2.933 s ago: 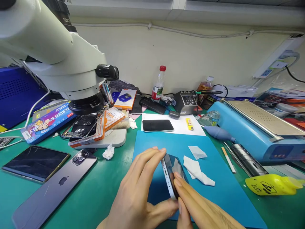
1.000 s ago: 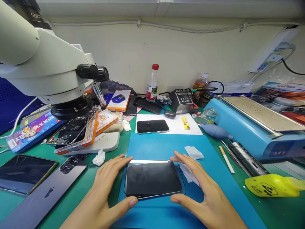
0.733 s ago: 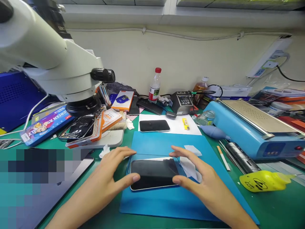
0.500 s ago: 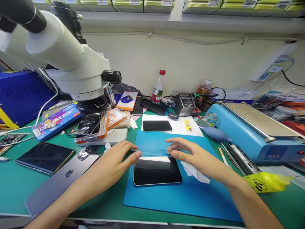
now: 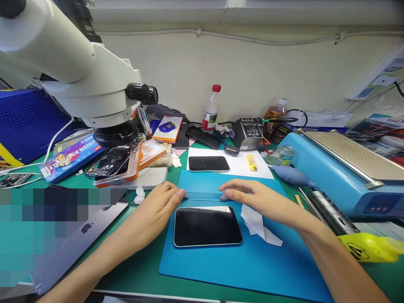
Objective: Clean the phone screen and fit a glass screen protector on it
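Note:
My left hand [image 5: 162, 206] and my right hand [image 5: 252, 198] pinch opposite ends of a clear screen protector [image 5: 202, 196]. It is held nearly edge-on above the blue mat [image 5: 221, 269], just beyond the far edge of a phone [image 5: 206, 229]. That phone lies face up and sideways, its screen dark with a pale reflection along the top. A crumpled white wipe [image 5: 259, 227] rests on the mat to the phone's right, under my right forearm.
A second dark phone [image 5: 208, 163] and a yellow lighter [image 5: 251, 163] lie on white paper behind the mat. At left stand a microscope [image 5: 88, 84] and a purple-grey phone [image 5: 82, 240]; at right, a blue heating plate machine [image 5: 334, 181] and a yellow bottle [image 5: 368, 247].
The view has dipped and drawn slightly closer. Both hands have moved a little away from the phone with the screen protector, so the phone's far edge now shows fully.

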Demonstrator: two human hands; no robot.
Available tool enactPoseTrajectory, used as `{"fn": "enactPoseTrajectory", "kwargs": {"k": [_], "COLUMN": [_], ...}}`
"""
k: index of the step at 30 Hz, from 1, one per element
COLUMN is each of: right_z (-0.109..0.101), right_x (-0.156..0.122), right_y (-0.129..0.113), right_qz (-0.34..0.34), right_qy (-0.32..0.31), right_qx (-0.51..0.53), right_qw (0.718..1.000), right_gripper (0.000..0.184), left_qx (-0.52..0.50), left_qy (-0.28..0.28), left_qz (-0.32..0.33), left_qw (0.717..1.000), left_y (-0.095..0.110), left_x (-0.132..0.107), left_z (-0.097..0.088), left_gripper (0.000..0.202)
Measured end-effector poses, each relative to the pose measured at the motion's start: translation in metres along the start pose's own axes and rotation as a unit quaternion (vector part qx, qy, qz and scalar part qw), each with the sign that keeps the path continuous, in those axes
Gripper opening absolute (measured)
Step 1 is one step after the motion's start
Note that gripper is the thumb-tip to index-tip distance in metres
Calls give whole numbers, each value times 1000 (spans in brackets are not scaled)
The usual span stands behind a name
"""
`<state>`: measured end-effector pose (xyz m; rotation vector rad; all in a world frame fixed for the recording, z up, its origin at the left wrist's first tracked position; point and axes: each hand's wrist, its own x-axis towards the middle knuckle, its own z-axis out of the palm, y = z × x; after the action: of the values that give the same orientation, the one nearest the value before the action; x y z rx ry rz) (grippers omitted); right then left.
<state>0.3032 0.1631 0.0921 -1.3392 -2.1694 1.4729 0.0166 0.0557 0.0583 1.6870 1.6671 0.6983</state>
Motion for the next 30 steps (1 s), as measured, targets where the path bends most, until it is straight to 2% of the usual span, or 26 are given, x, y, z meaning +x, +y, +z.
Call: {"fn": "enactPoseTrajectory", "kwargs": {"k": [4,14,17,20,23,30], "right_z": [5,13,12,11,10,9], "right_x": [0,14,14,13,11,11], "right_y": [8,19,21,22,22,23], "right_qz": [-10,-34,-37,-36,-32,-28], "right_qy": [23,92,92,88,88,139], "right_qx": [-1,69,94,119,152,218], "right_qw": [1000,993,991,988,984,965], "right_gripper": [56,76,67,53,48,44], "left_qx": [-2,-41,-59,-79,-108,-159], "left_qy": [-1,17,21,23,30,38], "left_qz": [5,0,-12,-10,-7,-21], "left_qw": [1000,999,998,997,994,986], "left_y": [2,-9,-15,-23,-25,-7], "left_x": [0,8,10,14,17,28], "left_z": [2,5,7,8,7,5], "left_gripper": [58,61,53,57,55,41]}}
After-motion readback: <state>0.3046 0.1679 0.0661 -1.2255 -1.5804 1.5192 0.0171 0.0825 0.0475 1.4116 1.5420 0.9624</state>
